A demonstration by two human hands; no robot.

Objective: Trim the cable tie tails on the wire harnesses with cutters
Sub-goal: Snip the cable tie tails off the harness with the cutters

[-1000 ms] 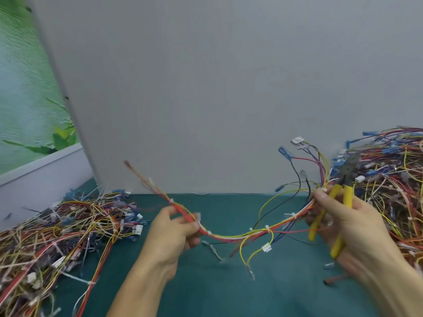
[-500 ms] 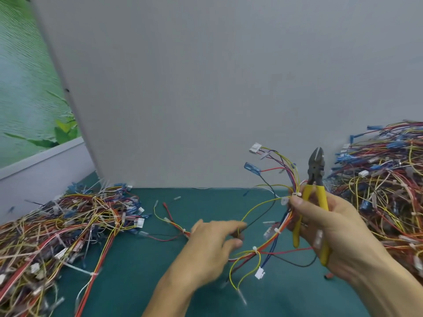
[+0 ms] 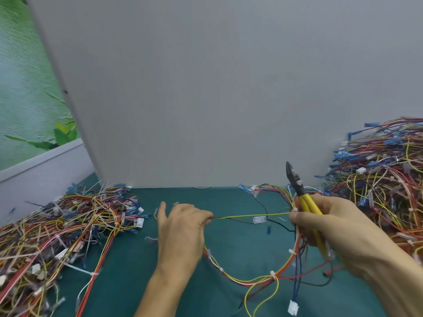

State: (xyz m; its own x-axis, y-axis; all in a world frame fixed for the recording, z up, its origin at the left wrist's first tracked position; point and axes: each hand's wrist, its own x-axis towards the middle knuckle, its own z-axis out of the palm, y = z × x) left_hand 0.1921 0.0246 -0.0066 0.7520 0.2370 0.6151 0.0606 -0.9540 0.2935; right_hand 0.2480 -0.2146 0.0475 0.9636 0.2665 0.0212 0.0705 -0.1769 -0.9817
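Your left grip pinches a yellow wire, pulled taut; your right grip is curled round the cutters, tips up, and the wire harness.

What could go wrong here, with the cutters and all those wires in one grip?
The right hand grips both the cutters and the harness, so either might slip. The left hand pinches a yellow wire stretched straight between the hands; a hard tug could strain it. The harness's loose ends lie close to the right pile and may snag.
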